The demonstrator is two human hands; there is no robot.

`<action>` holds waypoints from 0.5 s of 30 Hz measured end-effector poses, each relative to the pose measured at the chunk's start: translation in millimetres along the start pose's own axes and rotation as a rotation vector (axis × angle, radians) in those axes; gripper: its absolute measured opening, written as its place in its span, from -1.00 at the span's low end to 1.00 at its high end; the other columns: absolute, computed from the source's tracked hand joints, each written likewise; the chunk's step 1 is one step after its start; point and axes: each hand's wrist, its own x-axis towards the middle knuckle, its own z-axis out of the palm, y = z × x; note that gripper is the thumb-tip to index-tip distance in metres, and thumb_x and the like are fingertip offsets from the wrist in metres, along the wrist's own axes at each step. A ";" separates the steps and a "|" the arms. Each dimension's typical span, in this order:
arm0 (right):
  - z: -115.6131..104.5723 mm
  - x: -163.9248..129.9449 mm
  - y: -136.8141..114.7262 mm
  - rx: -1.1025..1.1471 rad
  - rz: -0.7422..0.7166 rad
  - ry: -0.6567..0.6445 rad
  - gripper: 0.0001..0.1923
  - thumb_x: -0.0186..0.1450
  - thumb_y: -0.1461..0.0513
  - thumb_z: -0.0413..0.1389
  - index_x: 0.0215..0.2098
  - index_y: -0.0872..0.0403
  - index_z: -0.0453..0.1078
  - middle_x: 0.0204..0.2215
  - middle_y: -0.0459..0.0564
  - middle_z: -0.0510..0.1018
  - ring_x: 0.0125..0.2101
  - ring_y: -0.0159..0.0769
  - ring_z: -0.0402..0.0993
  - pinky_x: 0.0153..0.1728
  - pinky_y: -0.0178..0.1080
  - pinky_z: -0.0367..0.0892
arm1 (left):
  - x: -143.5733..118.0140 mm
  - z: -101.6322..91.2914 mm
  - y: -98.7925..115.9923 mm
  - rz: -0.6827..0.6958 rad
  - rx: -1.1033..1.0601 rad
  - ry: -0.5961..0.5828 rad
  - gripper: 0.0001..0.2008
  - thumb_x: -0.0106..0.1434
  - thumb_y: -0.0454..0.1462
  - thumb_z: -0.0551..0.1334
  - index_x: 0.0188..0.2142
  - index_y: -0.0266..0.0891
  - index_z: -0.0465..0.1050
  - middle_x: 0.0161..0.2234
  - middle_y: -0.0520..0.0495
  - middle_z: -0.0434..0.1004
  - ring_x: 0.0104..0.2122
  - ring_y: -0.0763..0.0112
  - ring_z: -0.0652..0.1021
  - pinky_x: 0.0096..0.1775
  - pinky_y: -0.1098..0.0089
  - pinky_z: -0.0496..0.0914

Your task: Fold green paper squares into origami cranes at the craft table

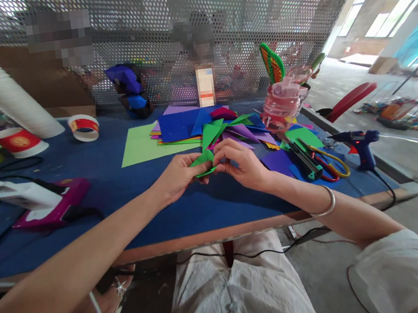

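Observation:
My left hand point(179, 177) and my right hand point(241, 163) meet above the blue table point(154, 205), both pinching one small folded piece of green paper point(202, 160). The fingers of both hands close on its edges. Just behind the hands lies a loose pile of coloured paper sheets and triangles point(223, 123), with a large light-green sheet point(140, 145) at its left.
Scissors with yellow and red handles point(327, 164) and a blue glue gun point(359, 144) lie at the right. A pink plastic tape holder point(283, 105) stands behind them. At the left are a magenta device point(51, 205), cables, paper cups point(84, 127) and a white tube point(0, 89). A perforated screen backs the table.

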 end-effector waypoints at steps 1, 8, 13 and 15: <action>0.6 -0.1 -0.3 0.004 0.023 0.011 -0.82 0.47 0.16 0.14 -0.28 0.05 0.44 -0.17 0.06 0.53 -0.16 -0.26 0.52 -0.17 -0.21 0.48 | -0.1 0.6 -0.7 0.008 0.006 -0.005 -0.51 -0.10 0.07 0.59 -0.42 -0.27 0.58 -0.46 0.00 0.57 -0.52 0.51 0.46 -0.44 0.45 0.37; 2.5 -0.9 -3.5 0.108 0.266 0.147 -0.78 0.40 0.10 0.18 -0.34 0.03 0.39 -0.33 -0.01 0.60 -0.34 -0.30 0.54 -0.30 -0.23 0.46 | -2.4 3.5 -2.4 0.080 0.105 -0.046 -0.38 0.09 0.26 0.40 -0.28 -0.28 0.60 -0.38 -0.09 0.64 -0.42 0.36 0.58 -0.31 0.36 0.46; 4.7 -1.3 -9.3 0.111 0.318 0.209 -0.80 0.36 0.12 0.20 -0.36 0.04 0.38 -0.42 -0.07 0.57 -0.41 -0.34 0.50 -0.37 -0.25 0.40 | -3.5 5.9 -1.1 0.164 0.310 -0.016 -0.46 0.10 0.17 0.44 -0.30 -0.28 0.58 -0.51 0.01 0.60 -0.49 0.40 0.56 -0.38 0.41 0.44; 6.8 -1.6 -11.4 0.138 0.338 0.232 -0.80 0.34 0.12 0.22 -0.35 0.03 0.35 -0.43 -0.09 0.55 -0.43 -0.36 0.48 -0.38 -0.26 0.39 | -3.4 6.0 -1.4 0.168 0.298 -0.024 -0.47 0.17 0.18 0.39 -0.32 -0.28 0.58 -0.49 -0.01 0.62 -0.49 0.38 0.58 -0.38 0.40 0.46</action>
